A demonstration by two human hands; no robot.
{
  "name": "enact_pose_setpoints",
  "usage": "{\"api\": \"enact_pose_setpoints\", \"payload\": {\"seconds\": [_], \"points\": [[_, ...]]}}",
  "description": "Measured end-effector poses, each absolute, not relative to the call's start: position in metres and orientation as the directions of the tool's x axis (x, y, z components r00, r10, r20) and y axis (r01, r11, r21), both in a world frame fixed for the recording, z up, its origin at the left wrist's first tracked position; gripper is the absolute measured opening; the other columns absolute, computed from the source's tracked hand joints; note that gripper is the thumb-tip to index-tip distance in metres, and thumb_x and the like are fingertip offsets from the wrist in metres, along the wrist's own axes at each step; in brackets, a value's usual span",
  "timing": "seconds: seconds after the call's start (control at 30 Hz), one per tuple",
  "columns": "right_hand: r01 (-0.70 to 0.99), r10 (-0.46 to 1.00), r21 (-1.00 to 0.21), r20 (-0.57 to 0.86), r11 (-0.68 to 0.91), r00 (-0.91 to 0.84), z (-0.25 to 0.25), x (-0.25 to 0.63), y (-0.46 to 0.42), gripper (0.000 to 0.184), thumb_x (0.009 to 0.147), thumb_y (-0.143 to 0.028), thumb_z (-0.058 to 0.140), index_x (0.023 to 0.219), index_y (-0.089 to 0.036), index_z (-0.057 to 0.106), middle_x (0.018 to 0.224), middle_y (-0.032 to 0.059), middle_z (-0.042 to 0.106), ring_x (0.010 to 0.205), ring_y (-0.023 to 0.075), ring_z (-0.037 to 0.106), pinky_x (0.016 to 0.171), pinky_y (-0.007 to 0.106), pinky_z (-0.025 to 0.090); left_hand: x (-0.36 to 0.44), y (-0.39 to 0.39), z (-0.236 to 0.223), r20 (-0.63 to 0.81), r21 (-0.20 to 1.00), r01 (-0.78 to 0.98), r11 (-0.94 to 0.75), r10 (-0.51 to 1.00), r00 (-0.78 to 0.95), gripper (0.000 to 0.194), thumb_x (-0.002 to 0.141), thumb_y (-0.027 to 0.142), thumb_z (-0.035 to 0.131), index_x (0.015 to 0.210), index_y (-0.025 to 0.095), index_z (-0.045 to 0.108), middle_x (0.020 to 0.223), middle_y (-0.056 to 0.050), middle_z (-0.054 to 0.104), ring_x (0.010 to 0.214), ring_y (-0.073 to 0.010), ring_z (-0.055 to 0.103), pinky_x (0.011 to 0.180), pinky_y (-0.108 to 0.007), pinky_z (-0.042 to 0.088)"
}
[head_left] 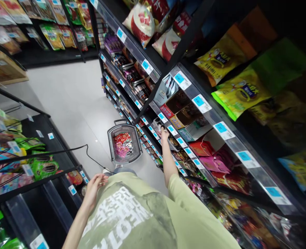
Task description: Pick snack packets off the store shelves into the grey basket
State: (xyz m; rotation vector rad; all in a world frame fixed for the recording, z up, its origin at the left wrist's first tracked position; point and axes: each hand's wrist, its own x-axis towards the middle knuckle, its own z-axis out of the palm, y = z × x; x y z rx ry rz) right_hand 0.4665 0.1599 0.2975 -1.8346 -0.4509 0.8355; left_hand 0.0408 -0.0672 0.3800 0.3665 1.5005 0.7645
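My right hand (pixel 164 134) reaches out to the right-hand shelf unit (pixel 168 119) and touches small packaged goods on a lower shelf; its fingers are curled, and what they hold is too small to make out. My left hand (pixel 95 188) hangs by my side over my green T-shirt, fingers loosely spread and holding nothing. A grey shopping basket (pixel 111 138) stands on the floor beside the shelf, just left of my right hand, with red and pink packets inside.
The aisle floor (pixel 64 100) runs between the right shelf unit and a black display rack (pixel 38 155) of snack bags on the left. A black cable (pixel 90 157) trails across the floor. More snack shelves stand at the far end.
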Motion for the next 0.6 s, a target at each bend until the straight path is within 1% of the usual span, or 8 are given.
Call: {"api": "enact_pose_setpoints", "payload": {"seconds": [0.07,0.13,0.27,0.33,0.4,0.47,0.5,0.6], "points": [[-0.085,0.636,-0.905,-0.358,-0.417,0.684,0.297,0.473,0.167,0.039,0.089,-0.027,0.057,0.122,-0.006,0.054,0.103,0.0177,0.071,0.077,0.0198,0.073,0.067,0.029,0.061,0.042,-0.067,0.381,-0.746,0.662,-0.231,0.713,0.658,-0.106,0.048,0.066,0.057,0.076,0.089,0.017,0.064,0.088,-0.006,0.074,0.077,-0.0185,0.067,0.072,-0.028,0.052],[-0.075,0.632,-0.898,-0.361,-0.433,0.686,0.292,0.472,0.166,0.044,0.087,-0.022,0.057,0.128,-0.007,0.050,0.116,0.0193,0.068,0.079,0.0192,0.073,0.070,0.030,0.061,0.042,-0.068,0.379,-0.747,0.662,-0.237,0.711,0.654,-0.123,0.048,0.066,0.057,0.076,0.089,0.017,0.064,0.089,-0.007,0.073,0.076,-0.0185,0.067,0.070,-0.028,0.052],[0.012,0.620,-0.883,-0.320,-0.469,0.717,0.275,0.453,0.142,0.062,0.089,-0.017,0.047,0.147,-0.014,0.026,0.145,0.0222,0.046,0.092,0.0141,0.070,0.077,0.027,0.059,0.036,-0.077,0.363,-0.755,0.654,-0.224,0.722,0.638,-0.148,0.050,0.068,0.058,0.074,0.092,0.016,0.062,0.091,-0.008,0.073,0.077,-0.0195,0.067,0.071,-0.029,0.052],[0.065,0.640,-0.860,-0.324,-0.507,0.697,0.262,0.439,0.123,0.064,0.089,-0.016,0.043,0.149,-0.015,0.020,0.148,0.0220,0.042,0.099,0.0132,0.068,0.079,0.025,0.058,0.029,-0.087,0.347,-0.763,0.646,-0.180,0.741,0.625,-0.164,0.050,0.070,0.060,0.070,0.094,0.017,0.061,0.092,-0.008,0.073,0.079,-0.0203,0.068,0.073,-0.030,0.052],[0.108,0.679,-0.816,-0.390,-0.568,0.622,0.247,0.422,0.101,0.058,0.088,-0.019,0.045,0.144,-0.013,0.031,0.139,0.0206,0.053,0.093,0.0146,0.068,0.075,0.026,0.058,0.019,-0.100,0.330,-0.775,0.626,-0.096,0.774,0.604,-0.187,0.050,0.072,0.062,0.065,0.095,0.017,0.060,0.093,-0.008,0.073,0.080,-0.0220,0.069,0.076,-0.032,0.053],[0.150,0.710,-0.753,-0.507,-0.641,0.489,0.230,0.405,0.079,0.047,0.082,-0.022,0.056,0.128,-0.011,0.052,0.114,0.0153,0.068,0.077,0.0160,0.069,0.067,0.028,0.058,0.008,-0.114,0.313,-0.791,0.581,0.048,0.812,0.578,-0.202,0.046,0.075,0.060,0.059,0.094,0.018,0.060,0.093,-0.009,0.074,0.085,-0.0248,0.069,0.081,-0.035,0.053],[0.176,0.712,-0.717,-0.568,-0.674,0.413,0.222,0.397,0.068,0.039,0.078,-0.022,0.061,0.116,-0.012,0.060,0.099,0.0111,0.071,0.069,0.0160,0.067,0.064,0.029,0.058,0.002,-0.120,0.305,-0.796,0.551,0.141,0.823,0.569,-0.207,0.042,0.076,0.057,0.057,0.093,0.019,0.061,0.094,-0.009,0.074,0.089,-0.0262,0.070,0.085,-0.036,0.052],[0.268,0.686,-0.632,-0.688,-0.727,0.236,0.196,0.372,0.040,0.023,0.067,-0.023,0.072,0.088,-0.015,0.068,0.066,0.0001,0.067,0.054,0.0148,0.061,0.059,0.030,0.056,-0.014,-0.134,0.287,-0.808,0.436,0.405,0.804,0.548,-0.218,0.031,0.080,0.049,0.050,0.091,0.022,0.062,0.100,-0.008,0.075,0.101,-0.0280,0.069,0.095,-0.037,0.048]]}}
